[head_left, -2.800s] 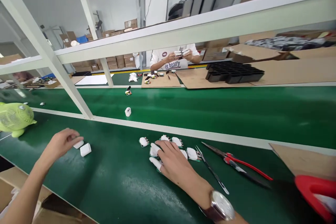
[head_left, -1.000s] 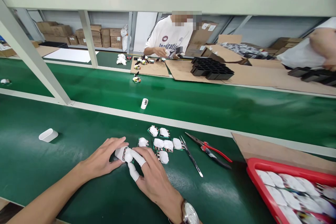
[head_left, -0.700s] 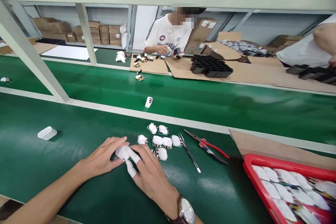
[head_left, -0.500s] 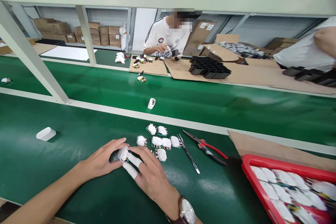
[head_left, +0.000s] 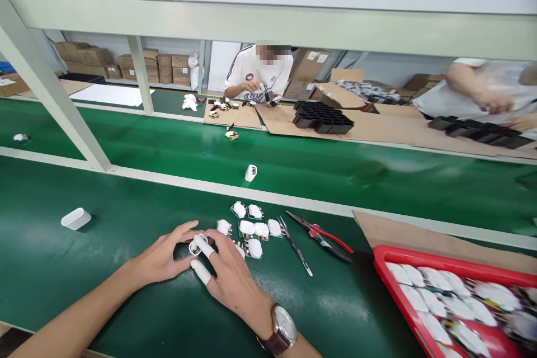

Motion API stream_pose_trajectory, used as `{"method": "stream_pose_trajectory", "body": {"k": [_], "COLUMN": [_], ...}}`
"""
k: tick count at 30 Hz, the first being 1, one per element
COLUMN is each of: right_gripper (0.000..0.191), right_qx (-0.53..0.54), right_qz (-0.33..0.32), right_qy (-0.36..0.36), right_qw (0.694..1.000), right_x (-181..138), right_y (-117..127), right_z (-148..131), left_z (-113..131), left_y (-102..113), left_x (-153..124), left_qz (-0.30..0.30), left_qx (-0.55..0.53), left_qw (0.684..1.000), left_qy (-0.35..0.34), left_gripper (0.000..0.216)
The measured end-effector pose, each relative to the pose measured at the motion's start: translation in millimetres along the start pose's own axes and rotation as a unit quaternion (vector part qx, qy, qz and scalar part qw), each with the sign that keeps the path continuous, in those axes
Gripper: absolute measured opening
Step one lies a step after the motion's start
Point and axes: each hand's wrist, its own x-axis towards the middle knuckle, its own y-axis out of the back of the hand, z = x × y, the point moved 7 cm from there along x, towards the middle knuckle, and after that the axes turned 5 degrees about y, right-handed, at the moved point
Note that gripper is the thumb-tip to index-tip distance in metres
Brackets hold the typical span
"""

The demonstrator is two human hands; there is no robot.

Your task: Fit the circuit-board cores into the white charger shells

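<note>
- Clock directions run from the white casing (head_left: 194, 247) in the hands, with twelve pointing away from the wearer; it sits low over the bench (head_left: 168, 313), its open mouth facing up and toward the wearer.
- The left hand (head_left: 161, 255), at nine o'clock, has its fingers wrapped round the casing, gripping it.
- The right hand (head_left: 235, 277) comes in from four o'clock, two of its fingers in white covers. One covered fingertip lies at the mouth, the other just below; whether they press or merely rest, and whether the hidden fingers grip, I cannot tell.
- Dark parts show inside the mouth, so this casing looks at least partly filled; how deep the insert sits is hidden.
- Toward half past one, on the green strip past the rail, a second casing (head_left: 250, 173) shows parts inside and seems already filled.
- Just past nine o'clock lies a spare casing (head_left: 76, 218), well apart from the hands and apparently unused.
- At about half past two, circuit boards with white pads (head_left: 254, 248) lie loose, so plenty seems left; more padded pieces fill the red tray (head_left: 380, 257) toward four.
- Tweezers (head_left: 296, 247) and pliers (head_left: 321, 236) lie near three o'clock, untouched.
</note>
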Motion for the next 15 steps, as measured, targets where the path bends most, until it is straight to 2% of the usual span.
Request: {"method": "stream_pose_trajectory", "body": {"k": [6, 8, 10, 12, 15], "right_gripper": [0.032, 0.028, 0.033, 0.037, 0.034], "right_qx": [0.005, -0.025, -0.066, -0.088, -0.058], "right_qz": [-0.008, -0.009, -0.009, -0.012, 0.003], "right_qy": [0.032, 0.057, 0.079, 0.081, 0.063], "right_qw": [0.999, 0.998, 0.995, 0.993, 0.996], "right_x": [2.5, 0.5, -2.2, -3.6, -2.4], "right_y": [3.9, 4.6, 3.8, 2.1, 5.9], "right_z": [3.5, 2.9, 1.2, 0.6, 2.3], "left_z": [3.6, 3.3, 4.0, 5.4, 8.3], "left_y": [-1.6, -2.8, -3.5, -3.8, -2.0], "left_x": [-0.4, -1.0, -1.3, -1.1, 0.0], "left_qz": [-0.013, -0.015, -0.012, -0.007, 0.015], "left_qx": [0.020, 0.023, 0.028, 0.036, 0.063], "left_qw": [1.000, 1.000, 1.000, 0.999, 0.998], "left_qy": [0.000, 0.004, 0.003, -0.002, -0.021], "left_gripper": [0.083, 0.084, 0.083, 0.081, 0.071]}}
